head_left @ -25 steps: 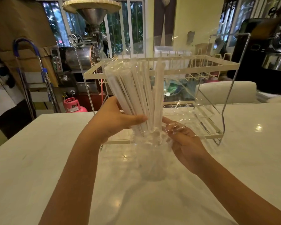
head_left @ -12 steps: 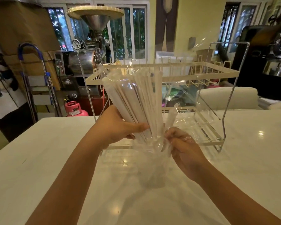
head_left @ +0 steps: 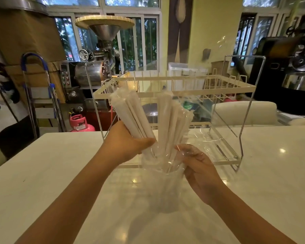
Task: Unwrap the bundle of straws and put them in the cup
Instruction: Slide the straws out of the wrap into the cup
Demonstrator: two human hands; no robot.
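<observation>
A clear plastic cup [head_left: 165, 192] stands on the white table [head_left: 42, 173] in front of me. White paper-wrapped straws [head_left: 132, 113] stand with their lower ends in it, fanned into two groups. My left hand [head_left: 125, 145] is closed around the left group, which leans left. The right group [head_left: 173, 120] leans right inside loose clear wrapping film [head_left: 197, 143]. My right hand [head_left: 197, 164] pinches that film at the cup's rim. The straws' lower ends are blurred by the film and the cup wall.
A wire and acrylic rack [head_left: 174, 88] stands on the table just behind the cup. Beyond the table are a metal roasting machine [head_left: 99, 67], a pink gas cylinder [head_left: 81, 123], a folding ladder [head_left: 39, 95] and a white chair back [head_left: 245, 111].
The straws have split into two groups: my left hand tilted its bunch to the left, while the rest fell to the right. My right hand stays at the cup's rim on the film.
</observation>
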